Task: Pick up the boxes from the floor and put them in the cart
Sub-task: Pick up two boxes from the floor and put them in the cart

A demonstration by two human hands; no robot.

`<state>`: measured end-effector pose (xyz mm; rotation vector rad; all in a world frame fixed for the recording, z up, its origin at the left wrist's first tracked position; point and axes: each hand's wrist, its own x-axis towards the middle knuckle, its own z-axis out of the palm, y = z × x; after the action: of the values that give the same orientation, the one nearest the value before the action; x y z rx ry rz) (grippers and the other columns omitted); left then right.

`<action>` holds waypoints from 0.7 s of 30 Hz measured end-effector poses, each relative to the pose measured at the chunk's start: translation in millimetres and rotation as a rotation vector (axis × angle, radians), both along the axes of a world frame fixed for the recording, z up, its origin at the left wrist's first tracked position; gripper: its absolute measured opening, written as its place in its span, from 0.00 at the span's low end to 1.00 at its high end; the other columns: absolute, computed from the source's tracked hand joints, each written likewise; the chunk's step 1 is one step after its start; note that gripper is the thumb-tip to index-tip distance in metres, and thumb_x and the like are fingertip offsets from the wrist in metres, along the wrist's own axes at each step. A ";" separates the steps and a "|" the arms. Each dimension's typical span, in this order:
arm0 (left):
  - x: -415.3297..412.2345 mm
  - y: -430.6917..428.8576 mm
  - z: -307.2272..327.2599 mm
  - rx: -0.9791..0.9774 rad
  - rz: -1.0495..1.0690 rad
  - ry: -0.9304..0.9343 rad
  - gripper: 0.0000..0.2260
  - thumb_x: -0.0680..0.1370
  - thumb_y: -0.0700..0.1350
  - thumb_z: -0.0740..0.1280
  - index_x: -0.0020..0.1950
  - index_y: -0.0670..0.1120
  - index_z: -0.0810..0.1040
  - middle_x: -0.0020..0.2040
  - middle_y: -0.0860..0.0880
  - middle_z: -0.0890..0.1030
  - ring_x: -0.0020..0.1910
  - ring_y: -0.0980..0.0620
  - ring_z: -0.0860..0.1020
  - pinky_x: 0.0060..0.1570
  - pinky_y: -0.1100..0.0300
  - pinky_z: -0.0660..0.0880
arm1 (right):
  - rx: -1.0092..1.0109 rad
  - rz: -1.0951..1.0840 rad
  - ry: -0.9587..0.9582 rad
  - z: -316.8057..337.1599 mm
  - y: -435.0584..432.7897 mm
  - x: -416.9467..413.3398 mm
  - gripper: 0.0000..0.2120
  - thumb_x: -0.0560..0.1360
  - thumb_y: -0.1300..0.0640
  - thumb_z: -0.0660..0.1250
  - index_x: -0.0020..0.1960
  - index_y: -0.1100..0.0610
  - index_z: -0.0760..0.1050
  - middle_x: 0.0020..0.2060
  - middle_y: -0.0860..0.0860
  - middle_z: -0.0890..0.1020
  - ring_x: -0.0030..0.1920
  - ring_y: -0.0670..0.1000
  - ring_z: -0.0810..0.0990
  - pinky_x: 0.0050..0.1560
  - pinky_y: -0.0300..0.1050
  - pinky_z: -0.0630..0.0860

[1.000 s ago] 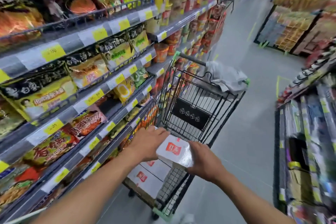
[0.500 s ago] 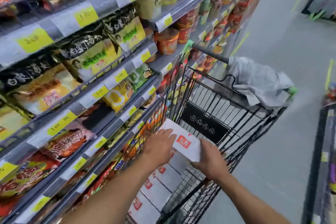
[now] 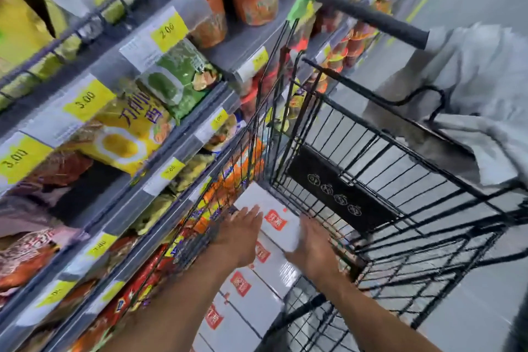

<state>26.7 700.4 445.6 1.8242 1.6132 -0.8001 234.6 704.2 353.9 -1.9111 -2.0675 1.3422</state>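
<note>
A white box with a red label (image 3: pixel 275 218) lies low inside the black wire cart (image 3: pixel 380 98), at its far left corner, on top of a row of like white boxes (image 3: pixel 258 297). My left hand (image 3: pixel 239 233) rests flat on the box's left side with its fingers straight. At the box's right edge is my right hand (image 3: pixel 313 247), fingers stretched forward along it. Both forearms reach down into the basket.
Shelves (image 3: pixel 160 134) packed with noodle bags and cups, with yellow price tags, press close on the cart's left. A grey cloth (image 3: pixel 474 77) hangs over the far rim beside the black handle (image 3: pixel 371 16). Grey aisle floor (image 3: pixel 485 303) lies to the right.
Both hands have carried the box from above the cart rim down into the basket onto the other boxes. My view has leaned closer and lower over the cart.
</note>
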 end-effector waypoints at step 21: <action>-0.1 -34.0 -10.0 -0.047 0.124 -0.015 0.34 0.84 0.51 0.57 0.84 0.49 0.42 0.83 0.53 0.40 0.82 0.51 0.41 0.79 0.44 0.43 | -0.042 0.279 -0.117 31.4 -2.6 -1.1 0.52 0.71 0.34 0.72 0.82 0.57 0.48 0.80 0.53 0.55 0.80 0.56 0.55 0.78 0.60 0.57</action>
<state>26.6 666.4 435.6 1.6760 1.6654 -0.7610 233.5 701.5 385.3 -1.8097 -2.4579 1.3607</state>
